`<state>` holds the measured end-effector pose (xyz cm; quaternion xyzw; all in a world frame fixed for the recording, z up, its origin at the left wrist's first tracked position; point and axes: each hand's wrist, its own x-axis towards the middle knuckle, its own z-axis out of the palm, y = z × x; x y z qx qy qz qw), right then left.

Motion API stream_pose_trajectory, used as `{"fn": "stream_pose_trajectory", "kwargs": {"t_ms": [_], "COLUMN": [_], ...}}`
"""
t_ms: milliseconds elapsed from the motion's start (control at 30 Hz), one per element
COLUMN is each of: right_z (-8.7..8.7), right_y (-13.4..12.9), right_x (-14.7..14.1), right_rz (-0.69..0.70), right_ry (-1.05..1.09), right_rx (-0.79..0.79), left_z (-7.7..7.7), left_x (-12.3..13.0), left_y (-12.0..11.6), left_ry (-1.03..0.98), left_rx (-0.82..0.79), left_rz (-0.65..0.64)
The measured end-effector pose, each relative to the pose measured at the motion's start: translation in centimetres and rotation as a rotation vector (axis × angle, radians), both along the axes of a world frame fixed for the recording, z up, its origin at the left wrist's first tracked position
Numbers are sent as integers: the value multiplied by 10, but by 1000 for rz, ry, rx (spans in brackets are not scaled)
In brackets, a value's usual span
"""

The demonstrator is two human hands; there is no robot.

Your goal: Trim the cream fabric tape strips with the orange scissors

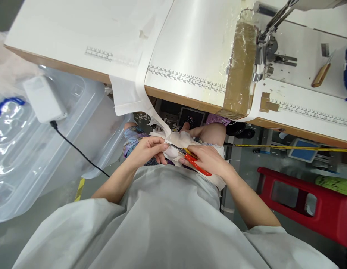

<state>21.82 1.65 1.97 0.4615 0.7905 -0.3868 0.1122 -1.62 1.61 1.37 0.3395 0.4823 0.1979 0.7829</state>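
Observation:
Over my lap, my left hand [153,149] pinches the edge of a white fabric strip [158,121]. This strip hangs down from the table edge. Red-handled scissors [196,164] are gripped in my right hand [205,158], with their dark blades pointing left at the fabric by my left fingertips. Whether the blades are parted is too small to tell. Pale fabric pieces [180,139] lie across my lap under both hands. A wider white fabric piece [124,95] drapes over the table edge, joined to or overlapping the strip.
The white table [187,48] with printed rulers spans the front, bearing a sewing machine [270,52] and a wooden-handled tool [321,74]. On the left is a clear plastic bin [75,112] with a white power bank [44,99] and cable. A red stool [327,209] stands right.

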Motion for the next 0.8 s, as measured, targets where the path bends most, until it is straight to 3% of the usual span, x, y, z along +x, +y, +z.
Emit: {"fn": "stream_pose_trajectory", "kwargs": {"t_ms": [267,633,800], "right_z": [-8,-9,-11], "right_y": [-4,5,4], "right_x": [-1,4,11], "right_rz": [-47,-176,-127], "right_ry": [18,249,132], "right_rx": [19,-173,-109], "left_z": [-1,-3,-6], "left_x": [-2,1,0], "left_y": [-1,0,-1], "left_ry": [-15,31,50], "left_rx": [-22,8,5], "left_rz": [6,-52,-40]}}
